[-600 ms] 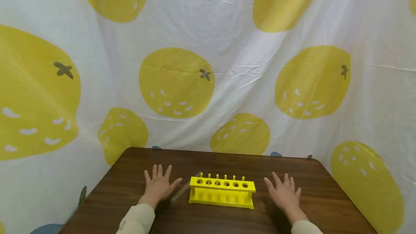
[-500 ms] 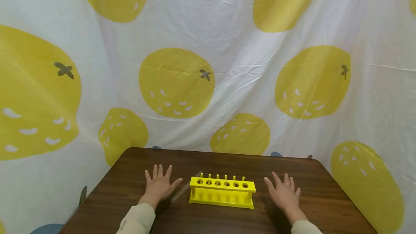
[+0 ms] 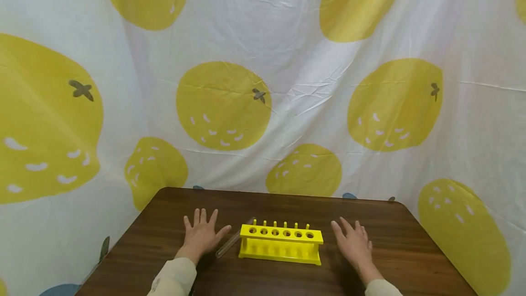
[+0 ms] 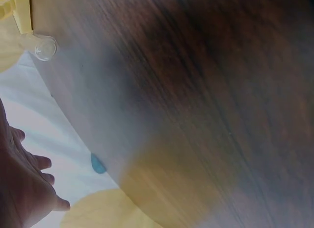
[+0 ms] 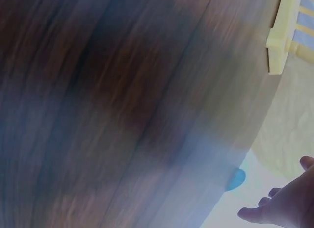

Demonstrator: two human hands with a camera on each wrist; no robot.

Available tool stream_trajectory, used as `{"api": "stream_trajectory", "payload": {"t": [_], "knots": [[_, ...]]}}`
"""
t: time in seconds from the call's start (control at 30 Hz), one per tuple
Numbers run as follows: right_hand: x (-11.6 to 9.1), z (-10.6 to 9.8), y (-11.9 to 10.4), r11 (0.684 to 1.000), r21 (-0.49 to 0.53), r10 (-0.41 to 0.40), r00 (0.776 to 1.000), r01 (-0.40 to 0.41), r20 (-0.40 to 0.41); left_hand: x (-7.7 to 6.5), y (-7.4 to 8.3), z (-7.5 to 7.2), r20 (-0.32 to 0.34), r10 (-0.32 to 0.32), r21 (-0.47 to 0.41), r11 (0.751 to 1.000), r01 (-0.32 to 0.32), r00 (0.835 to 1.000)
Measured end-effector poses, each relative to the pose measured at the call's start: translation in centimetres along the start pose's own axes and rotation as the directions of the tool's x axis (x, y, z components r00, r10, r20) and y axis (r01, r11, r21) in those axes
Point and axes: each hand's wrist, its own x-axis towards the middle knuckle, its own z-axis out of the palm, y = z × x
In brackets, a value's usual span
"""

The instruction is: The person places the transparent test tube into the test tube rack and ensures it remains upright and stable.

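Observation:
A yellow test tube rack [image 3: 281, 244] stands on the brown table, with a row of holes along its top and short pegs behind. Left of it a clear glass test tube [image 3: 228, 244] lies slantwise, its far end partly behind the rack; in the left wrist view its rounded end [image 4: 45, 48] shows beside the rack's corner. My left hand [image 3: 201, 237] is held with fingers spread, thumb tip close to the tube, holding nothing. On the other side of the rack my right hand [image 3: 354, 245] has its fingers extended and holds nothing.
The dark wood table [image 3: 263, 282] has rounded far corners. Behind it and along both sides hangs a white cloth [image 3: 304, 113] printed with large yellow fruits. Cream sleeves [image 3: 174, 275] cover both forearms.
My right hand has shifted slightly left toward the rack and turned a little, its fingers drawing closer together. The left hand, rack and test tube have stayed where they were.

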Motion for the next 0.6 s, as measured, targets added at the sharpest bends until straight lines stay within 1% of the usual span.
{"api": "stream_trajectory", "payload": {"t": [0.4, 0.6], "knots": [[-0.51, 0.10, -0.74, 0.995, 0.100, 0.003, 1.000, -0.003, -0.006, 0.14, 0.05, 0.04, -0.005, 0.010, 0.003, 1.000, -0.010, 1.000], [-0.71, 0.26, -1.04, 0.989, 0.144, -0.010, 0.999, 0.016, -0.041, 0.20, 0.06, 0.14, -0.003, 0.009, 0.001, 1.000, -0.009, 1.000]]}}
